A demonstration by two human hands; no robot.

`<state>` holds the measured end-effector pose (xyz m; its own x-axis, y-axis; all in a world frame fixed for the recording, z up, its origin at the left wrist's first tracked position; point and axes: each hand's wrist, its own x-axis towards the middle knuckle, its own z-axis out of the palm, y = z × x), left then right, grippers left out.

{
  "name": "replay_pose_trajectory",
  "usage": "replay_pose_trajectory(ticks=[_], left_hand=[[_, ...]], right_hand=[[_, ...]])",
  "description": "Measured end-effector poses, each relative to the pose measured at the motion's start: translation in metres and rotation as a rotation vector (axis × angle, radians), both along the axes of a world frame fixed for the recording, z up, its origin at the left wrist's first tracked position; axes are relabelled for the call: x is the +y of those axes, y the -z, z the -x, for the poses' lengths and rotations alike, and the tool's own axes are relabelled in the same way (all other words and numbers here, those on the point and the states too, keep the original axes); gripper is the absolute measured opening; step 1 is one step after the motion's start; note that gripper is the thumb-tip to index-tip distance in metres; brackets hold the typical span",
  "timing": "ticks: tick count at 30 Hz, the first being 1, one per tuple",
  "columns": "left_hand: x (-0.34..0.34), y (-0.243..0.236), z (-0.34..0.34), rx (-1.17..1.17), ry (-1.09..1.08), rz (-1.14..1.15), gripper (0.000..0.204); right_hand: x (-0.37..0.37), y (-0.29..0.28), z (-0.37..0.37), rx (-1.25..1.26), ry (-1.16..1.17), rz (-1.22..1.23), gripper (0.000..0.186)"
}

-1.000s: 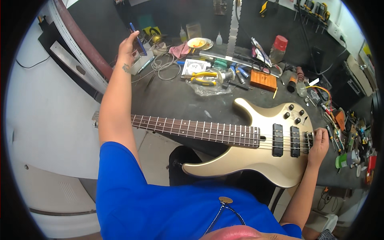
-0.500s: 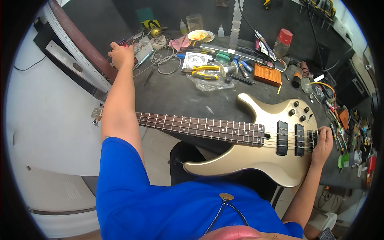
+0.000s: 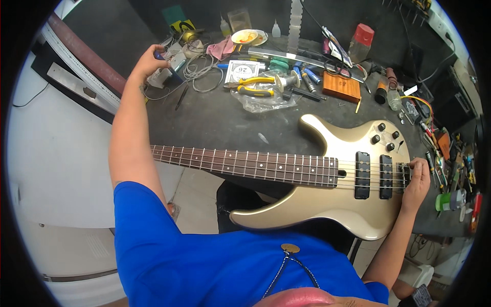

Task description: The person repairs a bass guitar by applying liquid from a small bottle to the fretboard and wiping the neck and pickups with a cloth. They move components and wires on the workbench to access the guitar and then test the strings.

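A gold bass guitar (image 3: 327, 204) lies across my lap, its body to the right and its dark fretted neck (image 3: 230, 162) running left beneath my left forearm. The headstock is hidden behind that arm. At the far left of the bench my left hand (image 3: 148, 62) is closed around a dark blue object (image 3: 159, 54), mostly covered by the fingers, so its kind cannot be told. Cables and small items lie beside it. My right hand (image 3: 417, 181) curls over the body's right end at the bridge (image 3: 401, 176), gripping the bass there.
On the dark bench (image 3: 204, 123) lie yellow-handled pliers (image 3: 255, 93) on a plastic bag, a wooden block (image 3: 341, 89), a metal straightedge (image 3: 307, 61) and a coiled grey cable (image 3: 204, 77). A red-lidded jar (image 3: 361, 43) stands behind. Many hand tools (image 3: 452, 158) crowd the right side.
My left hand has turned and now has a dark blue object in its fingers; the small red item seen under it before no longer shows. The view has shifted slightly. My right hand stays at the bridge.
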<state>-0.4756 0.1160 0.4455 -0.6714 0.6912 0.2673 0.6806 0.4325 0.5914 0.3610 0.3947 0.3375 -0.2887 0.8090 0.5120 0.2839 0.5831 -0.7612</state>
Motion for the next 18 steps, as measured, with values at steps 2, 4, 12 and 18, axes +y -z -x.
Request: replay_pose_trajectory(ticks=[2, 4, 12, 18], left_hand=[[-0.006, -0.012, 0.002, 0.185, 0.047, 0.180, 0.093], [0.016, -0.047, -0.042, 0.178, -0.062, 0.501, 0.100], [0.024, -0.043, -0.059, 0.785, 0.048, 0.934, 0.110], [0.028, -0.047, -0.046, 1.033, 0.023, 0.875, 0.074]], right_hand=[[0.000, 0.001, -0.002, -0.016, -0.007, 0.009, 0.035], [-0.003, -0.003, -0.007, -0.030, 0.013, 0.003, 0.036], [-0.003, -0.005, -0.002, -0.024, 0.006, 0.032, 0.033], [0.000, -0.001, -0.002, -0.016, 0.012, 0.000, 0.036]])
